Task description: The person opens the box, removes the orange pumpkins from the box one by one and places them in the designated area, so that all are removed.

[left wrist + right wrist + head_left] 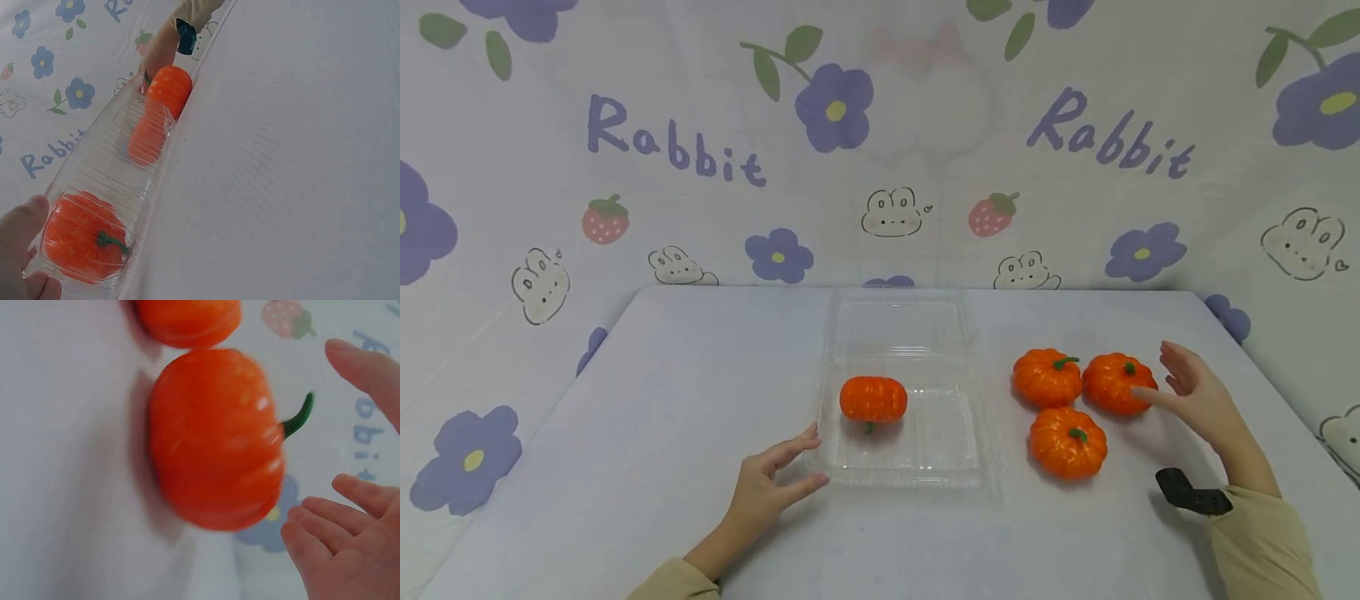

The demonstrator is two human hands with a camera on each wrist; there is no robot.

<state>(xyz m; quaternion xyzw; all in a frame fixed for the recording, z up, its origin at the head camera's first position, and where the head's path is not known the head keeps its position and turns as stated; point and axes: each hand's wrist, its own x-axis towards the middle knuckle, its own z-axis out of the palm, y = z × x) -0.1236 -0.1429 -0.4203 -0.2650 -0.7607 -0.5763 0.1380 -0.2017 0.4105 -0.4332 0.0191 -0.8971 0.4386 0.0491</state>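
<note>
A clear plastic clamshell box (904,475) lies on the table with its lid folded back. Inside its left half is an orange pumpkin (873,400) on its side, green stem toward the front. My left hand (767,483) is at the box's front left corner, thumb and fingers spread, fingertips right at the wall. To the right of the box sit three more pumpkins with green stems: one at back left (1047,378), one in front (1067,443) and one at right (1118,384). Over the right one, my right hand (1202,400) spreads its thumb and fingers around its side.
The white table (685,400) stands against a fabric backdrop (700,217) printed with flowers, rabbits and strawberries. A black band (1193,493) is on the right wrist, by the beige sleeve (1262,542). The transparent lid (901,321) reaches toward the table's back edge.
</note>
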